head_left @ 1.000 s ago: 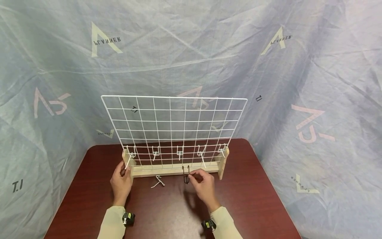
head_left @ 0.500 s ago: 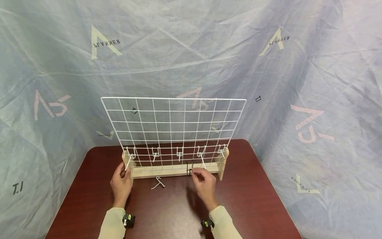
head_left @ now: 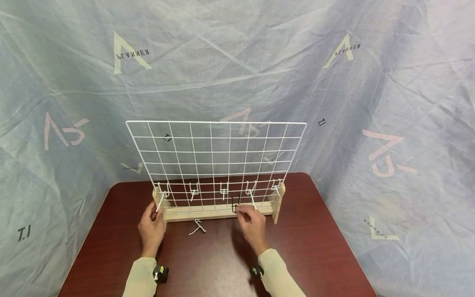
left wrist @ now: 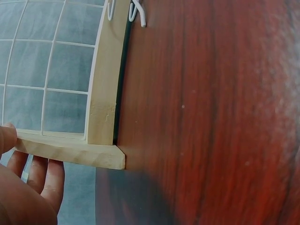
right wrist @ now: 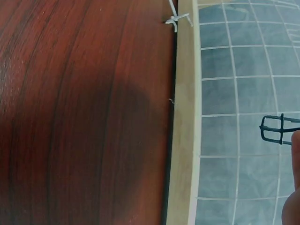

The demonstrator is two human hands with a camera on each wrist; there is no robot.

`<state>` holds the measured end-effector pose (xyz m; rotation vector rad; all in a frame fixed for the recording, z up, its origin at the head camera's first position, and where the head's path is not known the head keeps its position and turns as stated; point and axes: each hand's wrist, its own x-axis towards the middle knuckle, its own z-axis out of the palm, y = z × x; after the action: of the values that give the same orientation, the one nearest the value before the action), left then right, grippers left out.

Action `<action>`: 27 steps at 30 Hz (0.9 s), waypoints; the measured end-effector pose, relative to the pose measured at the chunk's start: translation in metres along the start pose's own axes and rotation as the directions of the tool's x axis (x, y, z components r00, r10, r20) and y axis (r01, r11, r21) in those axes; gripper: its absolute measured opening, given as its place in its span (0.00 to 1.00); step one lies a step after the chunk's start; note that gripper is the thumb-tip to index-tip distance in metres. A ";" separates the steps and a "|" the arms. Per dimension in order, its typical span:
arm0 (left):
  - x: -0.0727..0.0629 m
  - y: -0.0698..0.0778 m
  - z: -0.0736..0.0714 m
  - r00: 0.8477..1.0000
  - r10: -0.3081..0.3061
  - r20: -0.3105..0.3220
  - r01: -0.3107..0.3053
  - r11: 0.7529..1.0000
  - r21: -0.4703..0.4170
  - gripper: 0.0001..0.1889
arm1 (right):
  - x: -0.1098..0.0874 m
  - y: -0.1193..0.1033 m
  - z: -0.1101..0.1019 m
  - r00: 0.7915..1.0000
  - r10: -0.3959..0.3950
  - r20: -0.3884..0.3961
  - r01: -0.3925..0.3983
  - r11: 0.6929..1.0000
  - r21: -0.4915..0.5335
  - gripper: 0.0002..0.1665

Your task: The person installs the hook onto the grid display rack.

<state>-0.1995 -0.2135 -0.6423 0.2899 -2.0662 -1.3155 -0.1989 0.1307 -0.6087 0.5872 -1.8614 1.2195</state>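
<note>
My left hand [head_left: 151, 227] grips the left wooden end piece [left wrist: 70, 152] of a stand, thumb on one side and fingers on the other in the left wrist view. The stand holds up a white wire grid panel [head_left: 211, 122]. Between thumb and fingertips, my right hand [head_left: 253, 225] pinches a black wire hook [head_left: 234, 208] in front of the grid's lower rows. Its two prongs point up in the head view. In the right wrist view the hook's looped end [right wrist: 272, 127] shows beside the fingertip; whether it touches the grid, I cannot tell.
Several white hooks [head_left: 193, 190] hang in a row low on the grid. One loose white hook [head_left: 198, 226] lies on the dark red table [head_left: 208, 264] before the stand's wooden base [head_left: 200, 213]. Grey printed cloth [head_left: 222, 62] surrounds the table.
My right hand has lifted the black hook from near the base's front edge, up and slightly right, toward the lower grid. My left hand has stayed on the stand.
</note>
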 end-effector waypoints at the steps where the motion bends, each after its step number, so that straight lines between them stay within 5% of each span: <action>1: 0.000 0.000 0.000 1.000 -0.003 -0.001 0.003 1.000 -0.002 0.22 | -0.001 0.002 0.002 1.000 -0.005 0.001 0.005 1.000 0.000 0.14; 27: 0.002 -0.001 0.002 1.000 -0.016 -0.007 0.016 1.000 -0.008 0.22 | -0.018 0.021 0.007 0.996 0.038 0.082 -0.031 0.996 -0.086 0.13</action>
<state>-0.2025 -0.2133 -0.6434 0.3076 -2.0566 -1.3298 -0.2074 0.1320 -0.6358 0.5694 -1.9904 1.1477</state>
